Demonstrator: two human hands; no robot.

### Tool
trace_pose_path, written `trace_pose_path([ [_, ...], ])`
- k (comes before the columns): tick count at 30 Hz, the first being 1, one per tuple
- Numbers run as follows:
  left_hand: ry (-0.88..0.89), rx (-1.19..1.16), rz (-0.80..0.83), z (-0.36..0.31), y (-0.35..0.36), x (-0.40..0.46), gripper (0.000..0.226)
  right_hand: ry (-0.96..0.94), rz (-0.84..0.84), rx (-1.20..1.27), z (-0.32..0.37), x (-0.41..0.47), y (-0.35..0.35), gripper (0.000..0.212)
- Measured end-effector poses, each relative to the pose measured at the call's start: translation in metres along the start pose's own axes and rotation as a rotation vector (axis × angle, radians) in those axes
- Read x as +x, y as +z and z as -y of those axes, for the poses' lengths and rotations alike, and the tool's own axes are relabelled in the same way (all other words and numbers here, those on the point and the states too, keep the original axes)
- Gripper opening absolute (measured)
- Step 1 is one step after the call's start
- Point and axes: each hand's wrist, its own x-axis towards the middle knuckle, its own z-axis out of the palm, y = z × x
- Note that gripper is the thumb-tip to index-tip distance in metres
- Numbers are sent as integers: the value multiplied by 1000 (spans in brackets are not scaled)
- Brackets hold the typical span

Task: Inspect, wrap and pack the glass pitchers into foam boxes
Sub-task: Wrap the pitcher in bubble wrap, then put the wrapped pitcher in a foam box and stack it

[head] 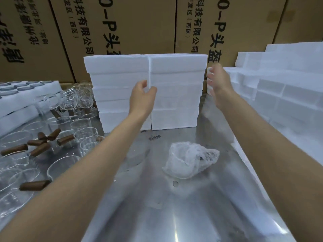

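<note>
Two stacks of white foam boxes (176, 95) stand side by side at the far middle of the steel table (174, 215). My left hand (142, 95) reaches in front of the seam between the stacks, fingers loosely curled and holding nothing. My right hand (219, 82) hovers at the right side of the right stack, fingers relaxed, empty. A pitcher wrapped in bubble wrap (189, 160) lies on the table between my forearms. Several bare glass pitchers with brown wooden handles (52, 145) crowd the table's left side.
More foam boxes are piled in steps along the right edge (279, 88). Foam trays holding round lids (21, 95) sit at the far left. Tall printed cardboard cartons (131, 32) form a wall behind everything.
</note>
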Motion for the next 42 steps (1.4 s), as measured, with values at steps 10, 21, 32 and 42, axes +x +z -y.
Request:
trace_pose_path([
  [10,22,15,-55,-3,25,17,49,52,51,37,-7,34,21,33],
  [21,94,34,-23,-29,29,7,50,-21,8,114,0,24,7,30],
  [32,175,-88,19,-11,-5,-92,58,-50,25,65,-41,-75,-41,42],
  [42,-20,-86,20,42,-23,-129,54,37,161,-28,-91,-109,-25,25],
])
